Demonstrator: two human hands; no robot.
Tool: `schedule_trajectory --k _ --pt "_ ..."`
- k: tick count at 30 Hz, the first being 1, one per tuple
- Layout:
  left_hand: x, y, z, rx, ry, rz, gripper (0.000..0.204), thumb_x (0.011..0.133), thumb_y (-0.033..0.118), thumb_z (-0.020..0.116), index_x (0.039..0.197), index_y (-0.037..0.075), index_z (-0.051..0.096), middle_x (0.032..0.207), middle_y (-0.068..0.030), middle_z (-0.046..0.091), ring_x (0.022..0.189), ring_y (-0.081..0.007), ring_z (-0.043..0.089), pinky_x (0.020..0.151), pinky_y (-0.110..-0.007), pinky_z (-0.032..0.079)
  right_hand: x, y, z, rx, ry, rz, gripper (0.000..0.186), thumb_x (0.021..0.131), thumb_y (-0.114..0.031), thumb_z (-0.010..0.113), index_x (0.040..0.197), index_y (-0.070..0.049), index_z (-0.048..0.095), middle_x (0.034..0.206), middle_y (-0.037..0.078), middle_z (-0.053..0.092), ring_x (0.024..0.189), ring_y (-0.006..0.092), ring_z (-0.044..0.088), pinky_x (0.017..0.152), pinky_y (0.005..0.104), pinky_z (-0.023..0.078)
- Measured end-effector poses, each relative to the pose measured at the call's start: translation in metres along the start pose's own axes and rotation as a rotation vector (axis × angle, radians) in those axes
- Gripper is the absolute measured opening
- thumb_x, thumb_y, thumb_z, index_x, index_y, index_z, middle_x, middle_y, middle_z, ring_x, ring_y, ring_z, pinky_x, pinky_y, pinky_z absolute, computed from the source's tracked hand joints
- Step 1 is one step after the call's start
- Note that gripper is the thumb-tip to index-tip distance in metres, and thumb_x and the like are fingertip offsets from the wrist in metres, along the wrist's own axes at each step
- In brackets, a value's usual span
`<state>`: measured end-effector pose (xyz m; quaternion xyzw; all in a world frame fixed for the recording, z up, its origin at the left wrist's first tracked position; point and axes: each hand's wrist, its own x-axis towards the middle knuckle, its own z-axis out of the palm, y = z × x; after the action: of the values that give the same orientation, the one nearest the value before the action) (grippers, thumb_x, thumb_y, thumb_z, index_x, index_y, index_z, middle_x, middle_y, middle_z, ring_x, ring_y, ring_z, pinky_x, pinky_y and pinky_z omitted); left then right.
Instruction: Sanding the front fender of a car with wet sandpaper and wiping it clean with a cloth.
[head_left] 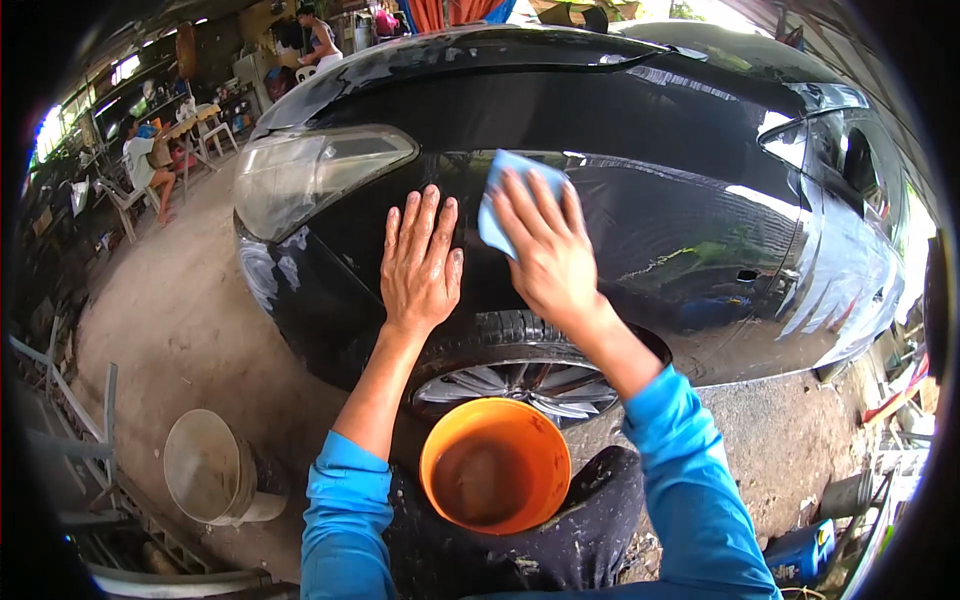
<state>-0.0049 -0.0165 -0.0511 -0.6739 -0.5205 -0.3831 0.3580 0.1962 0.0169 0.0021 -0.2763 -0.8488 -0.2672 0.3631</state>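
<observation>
My left hand (pixel 421 268) lies on the black front fender of the car (pixel 640 205), above the wheel arch, its fingers stretched out and holding nothing. To its right, my right hand (pixel 552 248) holds a thin light blue sheet (pixel 494 228) against the same panel. The sheet's corners show past the fingers; whether it is cloth or sanding paper I cannot tell. Below my hands is the front wheel (pixel 517 385). An orange bucket (pixel 497 408) with murky liquid stands between my legs. Whitish smears mark the bumper and door.
A whitish bucket (pixel 203 468) stands on the dirt floor at the lower left, near metal frames (pixel 80 430). At the lower right is a blue container (pixel 802 555). Far left, one person sits on a chair (pixel 130 200); another person is farther back, beyond the car's front.
</observation>
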Motion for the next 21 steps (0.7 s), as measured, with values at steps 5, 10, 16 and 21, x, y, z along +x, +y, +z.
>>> schedule_trajectory --k 5,10,16,21 --pt "-0.103 -0.029 -0.005 0.076 -0.011 -0.197 0.067 0.104 0.038 0.043 0.156 -0.003 0.028 0.162 -0.0256 0.026 0.15 -0.0448 0.024 0.122 -0.057 0.019 -0.032 0.013 -0.006 0.037 -0.083 -0.013 0.074 0.071 -0.011 0.072 0.142 -0.005 0.052 0.154 0.014 0.046 0.146 0.0313 0.039 0.12 0.0591 0.022" --pt "-0.196 -0.022 0.009 0.145 -0.202 -0.352 0.083 0.096 0.039 0.059 0.152 -0.013 0.025 0.159 -0.0363 0.019 0.148 -0.0526 0.019 0.123 -0.06 0.015 -0.053 -0.003 0.011 -0.026 0.001 0.082 0.072 0.072 -0.009 0.063 0.143 -0.001 0.052 0.155 0.019 0.044 0.148 0.0371 0.035 0.121 0.0604 0.016" --pt "-0.19 -0.001 -0.025 -0.202 -0.143 -0.507 0.075 0.095 0.022 0.061 0.155 -0.007 0.026 0.16 -0.0337 0.021 0.149 -0.0492 0.022 0.122 -0.053 0.021 0.033 -0.057 0.027 0.013 -0.087 -0.21 0.07 0.076 -0.016 0.069 0.143 -0.003 0.051 0.156 0.012 0.044 0.146 0.0292 0.038 0.122 0.0543 0.023" --pt "-0.261 -0.005 -0.056 -0.31 -0.16 -0.61 0.064 0.095 0.011 0.059 0.154 0.0 0.034 0.156 -0.0289 0.034 0.142 -0.0462 0.037 0.117 -0.048 0.034 -0.048 -0.032 0.01 -0.002 -0.144 -0.109 0.074 0.069 -0.011 0.068 0.141 -0.002 0.054 0.155 0.015 0.045 0.146 0.0331 0.039 0.121 0.0584 0.022"
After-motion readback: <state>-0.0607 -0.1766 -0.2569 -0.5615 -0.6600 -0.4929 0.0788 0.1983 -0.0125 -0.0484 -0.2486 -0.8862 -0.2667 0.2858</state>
